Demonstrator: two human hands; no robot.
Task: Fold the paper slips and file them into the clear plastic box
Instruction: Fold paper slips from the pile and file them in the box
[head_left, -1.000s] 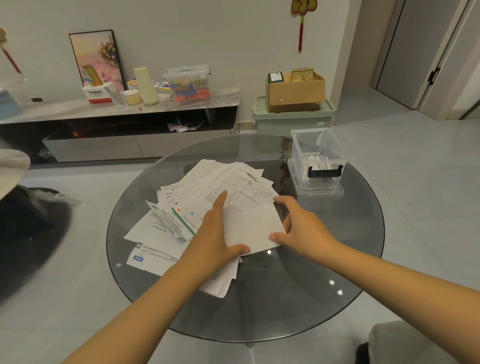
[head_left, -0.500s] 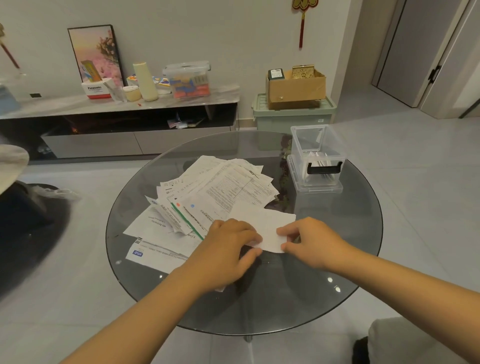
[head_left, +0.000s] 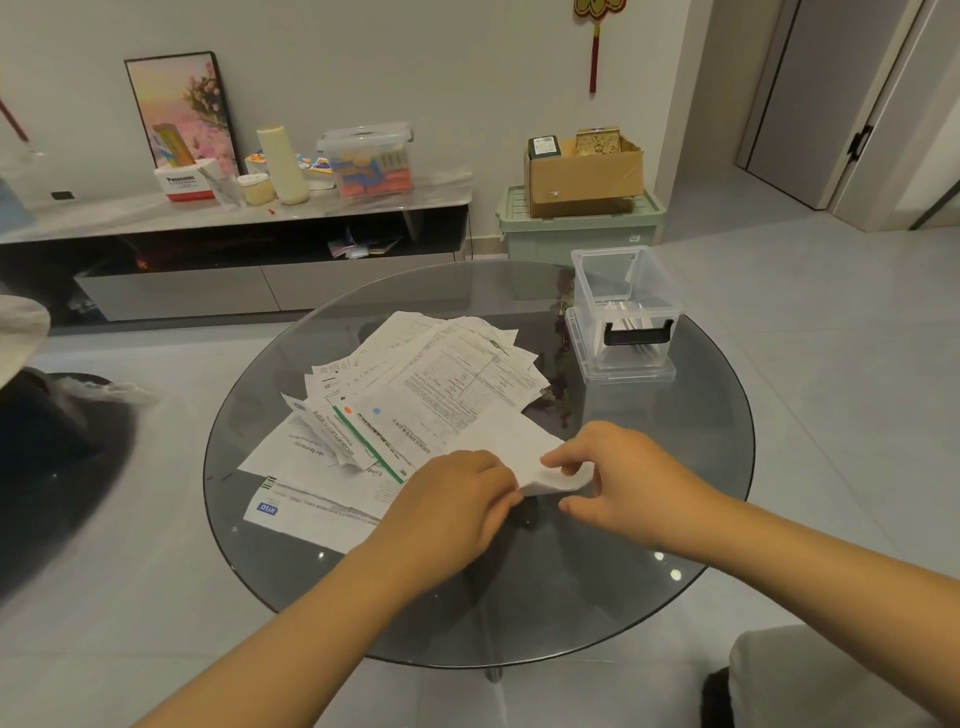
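A loose pile of printed paper slips (head_left: 415, 395) is spread over the middle of a round dark glass table (head_left: 597, 587). At the pile's near right edge lies a white slip (head_left: 519, 441), partly folded. My left hand (head_left: 452, 509) pinches its near left edge with curled fingers. My right hand (head_left: 628, 478) pinches its right end, where the paper bends over in a fold. A clear plastic box (head_left: 623, 306) with a black handle stands open on its lid at the table's far right, with a few folded slips inside.
Behind the table runs a low TV cabinet (head_left: 249, 218) with a picture, cartons and a lidded container. A green storage bin (head_left: 582, 228) with a cardboard box on top stands against the wall. A grey cushion (head_left: 831, 675) is at the near right.
Both hands pulled the white slip toward me off the pile and folded it smaller; the left hand went from flat on the paper to curled at its edge.
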